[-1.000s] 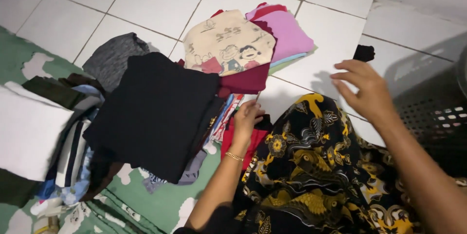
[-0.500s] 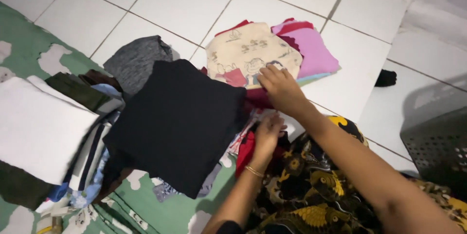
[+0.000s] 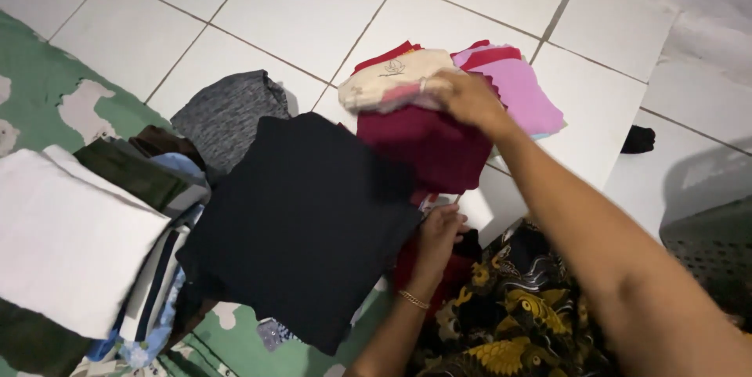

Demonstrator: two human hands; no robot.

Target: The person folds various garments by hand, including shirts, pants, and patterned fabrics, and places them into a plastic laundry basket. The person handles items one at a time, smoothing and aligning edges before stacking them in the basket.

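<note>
Two bare hands work over piles of folded clothes on a white tiled floor (image 3: 258, 1). Right hand (image 3: 468, 99) reaches far across the scene and grips the edge of a cream cloth (image 3: 392, 79), its fingers closed around the fabric, lifting it off a maroon garment (image 3: 429, 148) that lies directly beneath. Just right of these sits a pink garment (image 3: 523, 95) with red edges showing at its far side. Left hand (image 3: 439, 236), wearing a thin gold bracelet (image 3: 413, 299) at the wrist, rests nearer, fingers curled onto red cloth (image 3: 423, 271) at the right edge of a large black garment (image 3: 301, 220); whether it truly grips that cloth cannot be told. Left of the black garment lies a grey knit piece (image 3: 227, 115), and further left a stack topped by a white folded cloth (image 3: 66, 240) with dark green and blue striped items under it. A green patterned mat (image 3: 47, 87) covers the floor at the left. Near the right, a black fabric with yellow print (image 3: 509, 314) is spread under the right forearm. A small black item (image 3: 638, 139) lies alone on the tiles at the far right, and a grey perforated basket (image 3: 709, 248) stands at the right edge.
</note>
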